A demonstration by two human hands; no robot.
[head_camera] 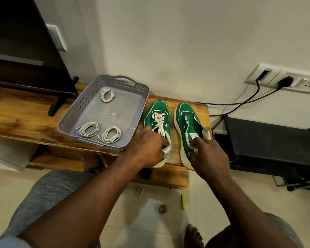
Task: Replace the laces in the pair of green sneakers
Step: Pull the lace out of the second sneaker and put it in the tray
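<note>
Hands (148, 149) (208, 154) on green sneakers (158, 111) (183, 115), fingers curled

you wear mottled grey knit trousers (48, 199) over both legs. your forearms (89, 203) are bare, with no sleeve past the elbow. your left hand (147, 149), right hand (209, 154) and foot (193, 235) are bare too.

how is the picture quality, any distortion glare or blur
Head view: wide-angle distortion slants the edges of the wooden table and stretches the forearms; soft indoor light, faint sheen on the grey tray and floor tiles; green sneakers and coiled laces are sharp, frame corners slightly softer.
</note>
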